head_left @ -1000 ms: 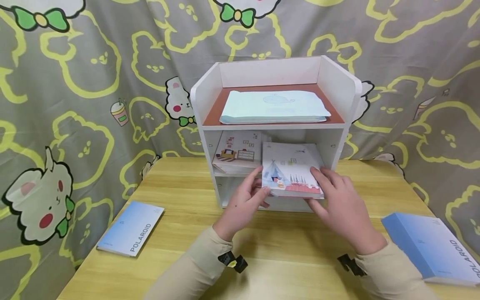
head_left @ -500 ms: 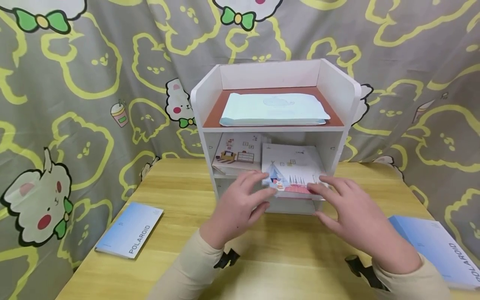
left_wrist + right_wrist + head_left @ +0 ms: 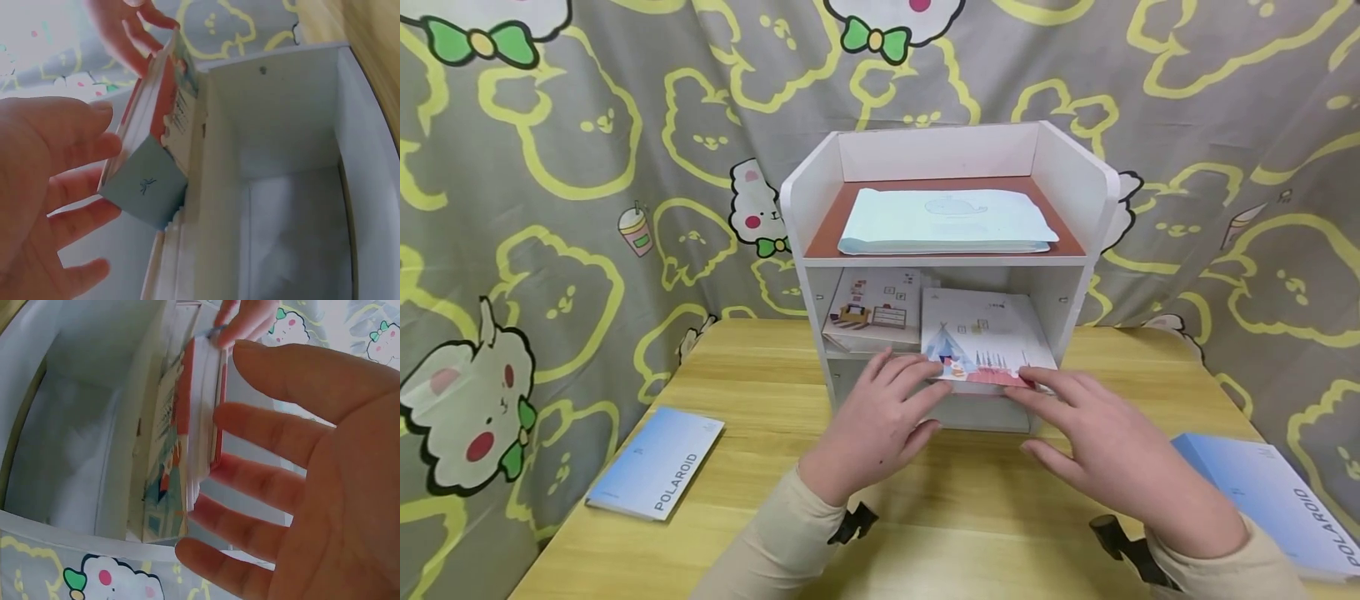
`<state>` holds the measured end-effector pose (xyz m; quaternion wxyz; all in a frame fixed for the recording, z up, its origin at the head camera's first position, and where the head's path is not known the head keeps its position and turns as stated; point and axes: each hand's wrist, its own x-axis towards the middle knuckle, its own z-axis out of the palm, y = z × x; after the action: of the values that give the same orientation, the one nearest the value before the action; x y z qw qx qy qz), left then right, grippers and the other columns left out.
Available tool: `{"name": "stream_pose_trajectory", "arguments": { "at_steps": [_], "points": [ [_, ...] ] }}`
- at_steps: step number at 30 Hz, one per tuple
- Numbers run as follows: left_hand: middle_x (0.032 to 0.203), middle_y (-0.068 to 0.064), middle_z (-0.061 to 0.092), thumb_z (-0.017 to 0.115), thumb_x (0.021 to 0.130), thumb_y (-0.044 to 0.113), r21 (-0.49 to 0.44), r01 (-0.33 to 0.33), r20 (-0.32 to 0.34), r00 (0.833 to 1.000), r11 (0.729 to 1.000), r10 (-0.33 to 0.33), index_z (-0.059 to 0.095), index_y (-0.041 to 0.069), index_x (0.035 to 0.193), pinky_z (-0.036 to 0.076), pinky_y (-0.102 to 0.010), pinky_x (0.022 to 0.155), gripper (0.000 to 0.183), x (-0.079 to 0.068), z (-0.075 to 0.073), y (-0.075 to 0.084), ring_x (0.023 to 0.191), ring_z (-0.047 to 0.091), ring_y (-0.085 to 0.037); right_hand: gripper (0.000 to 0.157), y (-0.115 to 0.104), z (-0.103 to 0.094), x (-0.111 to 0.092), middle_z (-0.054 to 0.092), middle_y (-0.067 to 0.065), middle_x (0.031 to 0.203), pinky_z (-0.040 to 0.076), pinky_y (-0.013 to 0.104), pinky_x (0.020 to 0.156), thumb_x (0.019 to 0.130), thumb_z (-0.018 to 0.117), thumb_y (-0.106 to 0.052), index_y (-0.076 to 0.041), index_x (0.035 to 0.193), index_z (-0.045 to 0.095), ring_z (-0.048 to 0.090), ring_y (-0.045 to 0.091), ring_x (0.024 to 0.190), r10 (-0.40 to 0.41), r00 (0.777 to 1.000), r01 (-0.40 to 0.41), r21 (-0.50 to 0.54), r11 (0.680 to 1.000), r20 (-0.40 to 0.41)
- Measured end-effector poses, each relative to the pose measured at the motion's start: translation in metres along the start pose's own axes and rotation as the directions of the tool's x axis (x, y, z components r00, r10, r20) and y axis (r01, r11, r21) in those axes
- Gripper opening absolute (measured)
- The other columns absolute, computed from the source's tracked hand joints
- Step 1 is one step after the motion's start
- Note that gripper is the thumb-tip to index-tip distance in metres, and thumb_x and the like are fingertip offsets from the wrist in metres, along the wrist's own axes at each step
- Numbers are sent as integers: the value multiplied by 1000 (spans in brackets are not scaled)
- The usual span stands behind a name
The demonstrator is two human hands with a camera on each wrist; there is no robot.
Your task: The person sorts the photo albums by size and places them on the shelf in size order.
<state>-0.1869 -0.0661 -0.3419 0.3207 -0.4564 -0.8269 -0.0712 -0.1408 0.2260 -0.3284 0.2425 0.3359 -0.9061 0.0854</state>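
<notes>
Watching through the head camera, I have a thick white hardcover book printed with a blue tent and a pink-red strip (image 3: 988,325) lying flat on the middle shelf of a small white shelf unit (image 3: 1093,212). It sits in the right half of that compartment, cover up, its near edge jutting past the front of the shelf. From the right wrist I can make out the pale block of pages between the covers, with red along the edge.

My view of the left hand (image 3: 876,417) shows the fingers fairly straight and spread, with gaps between them — the tips are at the book's near left corner, though I cannot tell whether each one touches. The right hand (image 3: 1120,446) is spread as well, its fingertips against the book's near edge towards the right corner. Neither hand pinches anything.

Just left of the book lies a white book with a yellow sofa printed on it (image 3: 876,308). Above, a pale mint flat parcel with a whale drawing (image 3: 951,221) rests on the brown top shelf. On the light wooden table (image 3: 970,517), a thin blue-and-white POLAROID book (image 3: 658,462) lies well to the left, and a thicker blue-and-white POLAROID book (image 3: 1262,500) to the right.
</notes>
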Motion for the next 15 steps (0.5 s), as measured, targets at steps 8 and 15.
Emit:
{"name": "stream_pose_trajectory", "arguments": {
  "at_steps": [8, 15],
  "points": [
    [144, -6, 55, 75, 91, 29, 3, 38, 19, 999, 999, -38, 63, 14, 135, 24, -63, 116, 47, -1, 6, -1, 139, 44, -27, 63, -1, 4, 0, 54, 12, 142, 51, 58, 91, 84, 80, -32, -12, 141, 60, 56, 37, 119, 33, 999, -33, -10, 999, 1],
    [147, -7, 52, 76, 91, 30, 14, 52, 21, 998, 999, -52, 60, 13, 139, 22, -63, 117, 53, -2, 12, -2, 141, 41, -27, 65, -3, 4, 2, 53, 15, 142, 52, 59, 89, 85, 80, -33, -8, 141, 60, 57, 39, 120, 79, 997, -79, -11, 997, 9]
  ]
}}
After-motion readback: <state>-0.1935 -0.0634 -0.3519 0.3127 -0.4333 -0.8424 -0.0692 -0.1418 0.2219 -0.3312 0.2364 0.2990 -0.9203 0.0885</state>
